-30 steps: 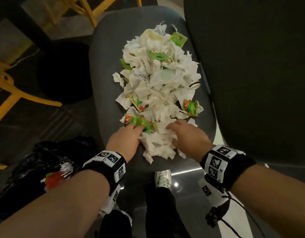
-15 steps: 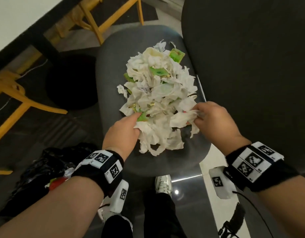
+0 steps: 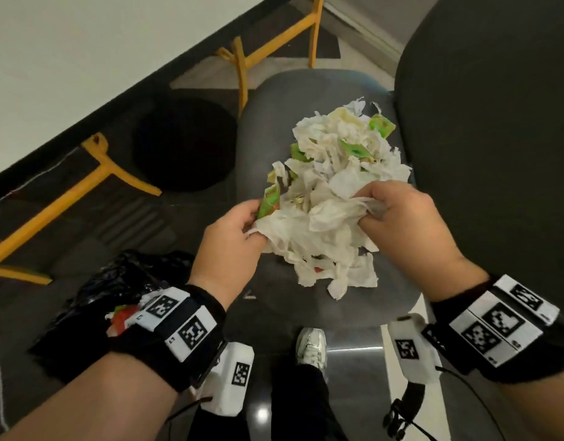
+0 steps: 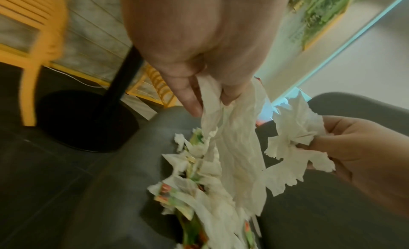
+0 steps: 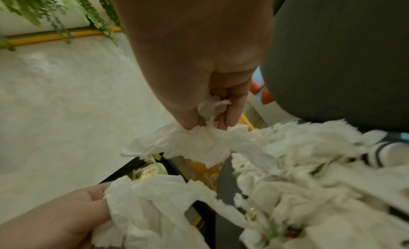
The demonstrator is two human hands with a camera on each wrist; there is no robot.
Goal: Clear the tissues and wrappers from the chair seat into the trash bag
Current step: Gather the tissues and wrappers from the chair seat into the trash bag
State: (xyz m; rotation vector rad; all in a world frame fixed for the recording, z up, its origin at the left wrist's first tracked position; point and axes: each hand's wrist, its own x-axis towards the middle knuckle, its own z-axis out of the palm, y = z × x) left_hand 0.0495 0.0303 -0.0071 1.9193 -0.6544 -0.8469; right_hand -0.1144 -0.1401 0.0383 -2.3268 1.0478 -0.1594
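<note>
Both hands are in the heap of tissues (image 3: 325, 224) on the chair seat (image 3: 261, 128). The left hand (image 3: 233, 240) pinches white tissue between thumb and fingers at the near left edge of the heap, a green and red wrapper (image 3: 269, 202) sticking up just past its fingertips. The right hand (image 3: 401, 218) has its fingers curled tight round a wad of tissue at the near right edge. A lifted bunch of tissue stretches between the two hands, with ragged ends hanging down toward the seat's front rim. The rest of the heap lies beyond the hands, reaching toward the dark chair back (image 3: 496, 154) that stands to the right of the right hand.

The tissues are torn and crumpled together, too tangled to count. Among them I can make out about five green wrappers, though more may be buried. From the right wrist, a pale yellow wrapper (image 5: 150, 172) shows just above the left hand's bunch, with letters that read "ININGS"; the start of the word is hidden. The green wrappers carry printing too small to read.

The trash bag (image 3: 115, 288), black and crumpled, sits on the floor to the left of the left wrist, with some white and red litter already inside its mouth. One white shoe (image 3: 311, 345) shows below, between the forearms.
</note>
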